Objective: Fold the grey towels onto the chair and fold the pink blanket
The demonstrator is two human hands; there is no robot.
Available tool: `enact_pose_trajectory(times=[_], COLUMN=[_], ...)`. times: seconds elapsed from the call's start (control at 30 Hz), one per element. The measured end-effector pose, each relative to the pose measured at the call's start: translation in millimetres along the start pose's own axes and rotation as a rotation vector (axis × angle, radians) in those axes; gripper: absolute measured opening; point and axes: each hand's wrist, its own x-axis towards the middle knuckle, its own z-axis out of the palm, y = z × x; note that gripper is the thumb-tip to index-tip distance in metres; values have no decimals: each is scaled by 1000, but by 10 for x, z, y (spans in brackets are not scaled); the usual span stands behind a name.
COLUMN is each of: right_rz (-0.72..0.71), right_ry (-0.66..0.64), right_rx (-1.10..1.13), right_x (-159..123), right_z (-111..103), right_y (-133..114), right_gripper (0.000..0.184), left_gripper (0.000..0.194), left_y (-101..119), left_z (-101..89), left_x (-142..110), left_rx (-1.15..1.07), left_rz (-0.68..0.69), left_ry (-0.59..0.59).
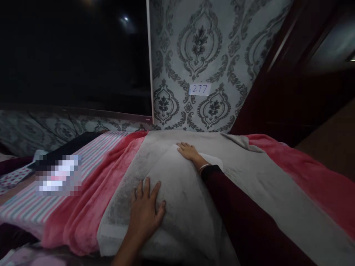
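Head cam, left to right: you've got the striped cloth with a pixelated patch over it, then the pink fleece blanket bunched in soft folds, then the grey cloth spread over the middle, with more pink showing past its right side. That grey one looks soft and floppy, probably light for its spread, not fragile, maybe a bit prone to sliding on the fleece. I'd take hold along its left edge or at the near left corner, where there's a clear border to pinch; the flat middle gives you nothing to grab.

As for grip: your left hand lies palm down near that left edge, fingers fanned apart, pinching nothing. Your right hand is farther off, laid flat toward the far side, fingers out straight, also not clamped on anything. So the cloth sits under both palms. Just beside your right wrist there's a white piece; can't tell what it is.
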Motion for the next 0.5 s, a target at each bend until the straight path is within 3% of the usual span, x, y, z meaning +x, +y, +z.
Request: enact_pose_trajectory(times=[0.1,0.17,0.33,0.43,0.5], right_rz=[24,-43,-243,-273,-285], right_ry=[2,27,50,45,50], right_rx=[12,-8,-52,-37,-31], right_x=[-219,-496,-1523,-2041,-2218], right_z=[-73,-77,63,164,212], right_y=[-101,-129,-7,125,205], right_gripper=[64,63,60,59,58], left_gripper=[55,54,53,50,46], left_y=[21,21,6,203,484], left_z=[-51,-79,-161,-230,-251], left_x=[42,68,132,114,40], left_rx=[3,8,2,-18,-74], left_rz=[-7,4,17,38,165], left_ry=[-8,-4,14,56,78])
